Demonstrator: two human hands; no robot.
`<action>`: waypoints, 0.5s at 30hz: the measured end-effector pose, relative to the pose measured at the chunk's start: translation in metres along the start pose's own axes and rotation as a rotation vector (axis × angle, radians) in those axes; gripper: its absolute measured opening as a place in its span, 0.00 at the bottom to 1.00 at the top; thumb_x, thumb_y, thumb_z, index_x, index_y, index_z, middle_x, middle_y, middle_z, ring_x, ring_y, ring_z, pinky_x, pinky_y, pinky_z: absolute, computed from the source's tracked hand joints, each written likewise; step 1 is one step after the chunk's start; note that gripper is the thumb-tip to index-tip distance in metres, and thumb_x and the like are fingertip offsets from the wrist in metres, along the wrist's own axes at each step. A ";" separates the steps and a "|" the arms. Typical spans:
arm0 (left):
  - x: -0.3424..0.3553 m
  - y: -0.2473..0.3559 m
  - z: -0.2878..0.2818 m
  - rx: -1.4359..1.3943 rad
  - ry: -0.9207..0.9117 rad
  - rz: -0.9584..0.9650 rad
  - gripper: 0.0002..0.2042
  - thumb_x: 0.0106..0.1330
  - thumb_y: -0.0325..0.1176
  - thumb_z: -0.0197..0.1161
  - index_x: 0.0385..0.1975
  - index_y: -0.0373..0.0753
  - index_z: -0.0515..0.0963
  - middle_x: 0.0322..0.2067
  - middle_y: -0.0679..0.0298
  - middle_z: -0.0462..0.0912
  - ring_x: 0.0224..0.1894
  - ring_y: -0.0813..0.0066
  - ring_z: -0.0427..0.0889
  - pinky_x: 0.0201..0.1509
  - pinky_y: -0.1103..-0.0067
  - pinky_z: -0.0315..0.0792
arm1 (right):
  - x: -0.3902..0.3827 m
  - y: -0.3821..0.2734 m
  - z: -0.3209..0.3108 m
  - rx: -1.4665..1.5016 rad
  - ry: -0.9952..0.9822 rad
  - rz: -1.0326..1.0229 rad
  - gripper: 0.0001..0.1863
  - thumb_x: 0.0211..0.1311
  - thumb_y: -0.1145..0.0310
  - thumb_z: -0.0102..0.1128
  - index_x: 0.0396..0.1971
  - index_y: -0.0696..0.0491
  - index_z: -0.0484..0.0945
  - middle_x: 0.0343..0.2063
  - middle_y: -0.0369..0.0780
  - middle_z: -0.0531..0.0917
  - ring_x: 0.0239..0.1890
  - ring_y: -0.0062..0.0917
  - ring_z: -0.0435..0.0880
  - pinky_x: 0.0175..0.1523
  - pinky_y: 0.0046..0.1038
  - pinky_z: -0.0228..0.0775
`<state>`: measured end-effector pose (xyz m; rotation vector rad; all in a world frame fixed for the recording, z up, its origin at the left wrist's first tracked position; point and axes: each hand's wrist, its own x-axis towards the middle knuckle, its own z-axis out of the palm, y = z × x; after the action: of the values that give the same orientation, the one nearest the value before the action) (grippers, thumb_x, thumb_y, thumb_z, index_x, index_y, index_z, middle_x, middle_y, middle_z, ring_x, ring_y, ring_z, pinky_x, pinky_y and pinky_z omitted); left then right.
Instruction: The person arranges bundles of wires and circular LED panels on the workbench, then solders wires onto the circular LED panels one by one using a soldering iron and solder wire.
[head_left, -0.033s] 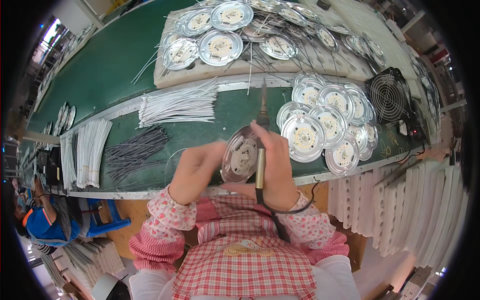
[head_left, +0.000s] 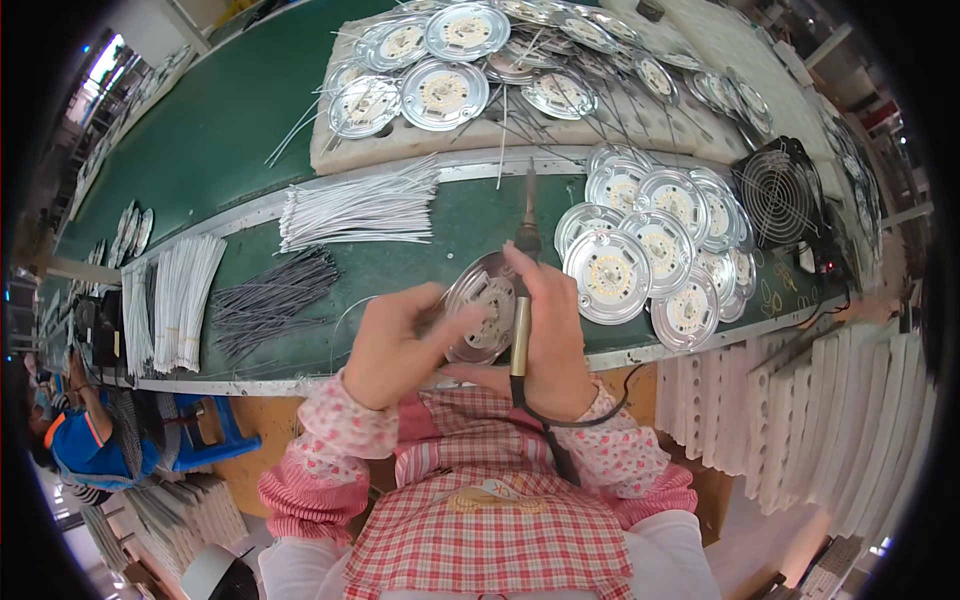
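Observation:
My right hand is closed around a soldering iron, whose tip points away from me. The same hand also steadies a round silver LED lamp disc, tilted in front of my apron. My left hand is at the disc's left rim, its fingers curled and its blurred thumb laid across the disc's face. Whatever is inside those curled fingers is hidden. A thin looped wire shows beside my left hand. To the right of my right hand lies a pile of similar LED discs.
Bundles of white wires and dark grey wires lie at left on the green bench. More discs with wires rest on a foam tray at the back. A black fan stands right. White foam sheets stand below the bench edge.
My left hand has shifted slightly, and its thumb now reaches over the disc's face. My right hand, the soldering iron and the disc hold almost the same position.

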<state>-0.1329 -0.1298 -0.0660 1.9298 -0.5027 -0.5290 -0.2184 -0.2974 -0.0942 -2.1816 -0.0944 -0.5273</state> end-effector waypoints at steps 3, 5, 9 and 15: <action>0.002 0.003 0.016 0.120 0.097 0.036 0.15 0.59 0.39 0.71 0.35 0.32 0.84 0.23 0.58 0.83 0.25 0.82 0.77 0.31 0.79 0.72 | -0.007 0.000 0.009 -0.071 0.034 -0.059 0.55 0.37 0.52 0.82 0.67 0.56 0.62 0.55 0.50 0.72 0.57 0.49 0.68 0.62 0.45 0.61; 0.008 -0.006 0.025 0.039 0.146 0.067 0.14 0.57 0.38 0.73 0.33 0.32 0.83 0.20 0.61 0.83 0.22 0.79 0.78 0.30 0.76 0.73 | -0.010 0.002 0.009 -0.235 0.058 -0.089 0.53 0.39 0.53 0.81 0.66 0.57 0.62 0.54 0.50 0.72 0.56 0.48 0.69 0.60 0.44 0.62; 0.020 -0.031 0.030 0.607 0.397 0.349 0.18 0.52 0.43 0.75 0.37 0.38 0.81 0.29 0.62 0.81 0.34 0.57 0.78 0.42 0.65 0.67 | -0.008 0.022 0.015 -0.372 0.048 -0.038 0.54 0.41 0.53 0.80 0.66 0.59 0.61 0.51 0.49 0.74 0.51 0.45 0.73 0.57 0.45 0.63; -0.040 -0.062 -0.017 0.867 0.325 0.434 0.23 0.48 0.38 0.76 0.46 0.45 0.78 0.41 0.67 0.79 0.45 0.63 0.75 0.47 0.67 0.62 | -0.006 0.026 0.016 -0.430 -0.003 0.056 0.53 0.41 0.52 0.80 0.65 0.60 0.63 0.48 0.49 0.75 0.48 0.45 0.74 0.51 0.43 0.63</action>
<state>-0.1492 -0.0712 -0.1109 2.5362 -1.0115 0.3537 -0.2116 -0.3008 -0.1243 -2.5938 0.0861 -0.5505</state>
